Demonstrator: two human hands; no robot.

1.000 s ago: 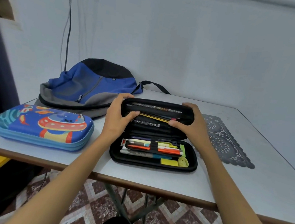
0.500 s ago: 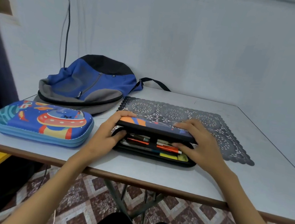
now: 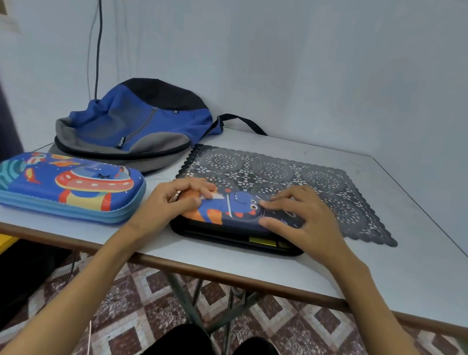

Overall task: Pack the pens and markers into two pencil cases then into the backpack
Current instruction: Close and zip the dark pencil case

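Fingers (image 3: 194, 186) of the left hand (image 3: 166, 201) curl over the left end of the dark pencil case (image 3: 232, 209), gripping it, thumb laid on the lid. Over on the other side, the right hand (image 3: 309, 224) spreads its fingers across the lid and presses down, thumb at the front edge. Both forearms reach in low over the table (image 3: 390, 282) edge. That case lies almost shut, a thin gap showing something yellow (image 3: 262, 241), on the near edge of the lace mat (image 3: 328, 182). Blue pencil case (image 3: 63, 184) sits closed to its left, backpack (image 3: 133, 125) behind.

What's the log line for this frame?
left hand: grips dark pencil case end | right hand: presses lid | front: gap showing | blue pencil case: closed | backpack: on table
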